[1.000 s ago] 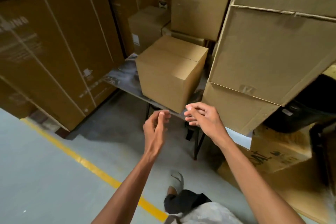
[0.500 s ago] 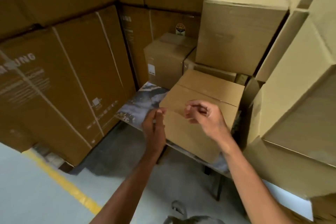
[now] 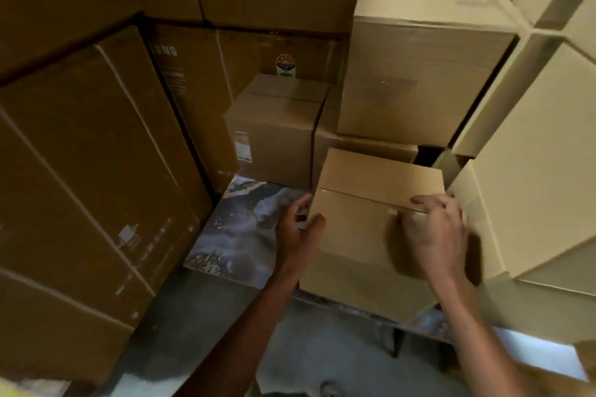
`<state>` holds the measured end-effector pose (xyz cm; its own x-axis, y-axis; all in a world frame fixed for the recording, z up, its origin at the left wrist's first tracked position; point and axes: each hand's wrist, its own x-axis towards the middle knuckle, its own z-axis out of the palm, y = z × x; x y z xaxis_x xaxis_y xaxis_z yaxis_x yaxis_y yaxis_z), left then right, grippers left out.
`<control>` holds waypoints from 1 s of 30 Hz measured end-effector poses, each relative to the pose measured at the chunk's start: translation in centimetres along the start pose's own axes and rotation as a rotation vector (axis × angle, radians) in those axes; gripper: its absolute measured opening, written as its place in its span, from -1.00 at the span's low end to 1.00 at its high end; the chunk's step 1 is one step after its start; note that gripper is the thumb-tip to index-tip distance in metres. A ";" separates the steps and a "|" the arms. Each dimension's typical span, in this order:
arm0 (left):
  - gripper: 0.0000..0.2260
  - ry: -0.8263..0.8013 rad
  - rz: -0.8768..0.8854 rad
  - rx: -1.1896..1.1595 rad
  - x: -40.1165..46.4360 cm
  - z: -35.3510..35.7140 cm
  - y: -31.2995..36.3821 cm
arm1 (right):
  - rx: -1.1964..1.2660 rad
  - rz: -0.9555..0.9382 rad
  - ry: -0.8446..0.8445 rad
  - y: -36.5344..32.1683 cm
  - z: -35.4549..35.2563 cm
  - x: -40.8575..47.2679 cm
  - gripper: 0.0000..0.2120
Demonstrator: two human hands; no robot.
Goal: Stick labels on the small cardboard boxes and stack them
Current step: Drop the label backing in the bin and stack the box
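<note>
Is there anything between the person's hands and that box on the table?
Nothing visible. The right hand is already on top of the box near its seam, and the left hand is at the box's left edge, apparently touching it.

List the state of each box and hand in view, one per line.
near box: flaps shut, on the table
left hand: at the box's left edge, pinching something small and pale
right hand: fingers pressed on the top seam
rear box: shut, white label on front
</note>
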<state>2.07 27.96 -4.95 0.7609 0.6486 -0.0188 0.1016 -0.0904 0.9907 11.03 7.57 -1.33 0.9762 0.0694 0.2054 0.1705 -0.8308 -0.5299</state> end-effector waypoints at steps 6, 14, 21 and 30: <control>-0.71 -0.217 0.050 0.039 0.7 -1.5 -0.1 | -0.071 0.175 -0.057 -0.8 1.5 -1.1 -0.60; -0.79 -0.176 0.056 0.013 2.9 -7.1 -0.7 | -0.065 0.119 -0.082 -5.9 4.2 -3.5 -0.43; -0.69 -0.023 -0.004 0.036 5.6 -14.5 -1.9 | -0.096 0.018 -0.131 -12.7 8.3 -5.0 -0.44; -0.56 0.072 -0.078 0.047 8.0 -20.5 -2.1 | -0.073 -0.074 -0.203 -18.3 11.8 -5.0 -0.39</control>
<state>-5.16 48.83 -4.47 0.7016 0.7075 -0.0846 0.1899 -0.0712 0.9792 4.58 28.92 -2.35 0.9696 0.2351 0.0674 0.2395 -0.8568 -0.4568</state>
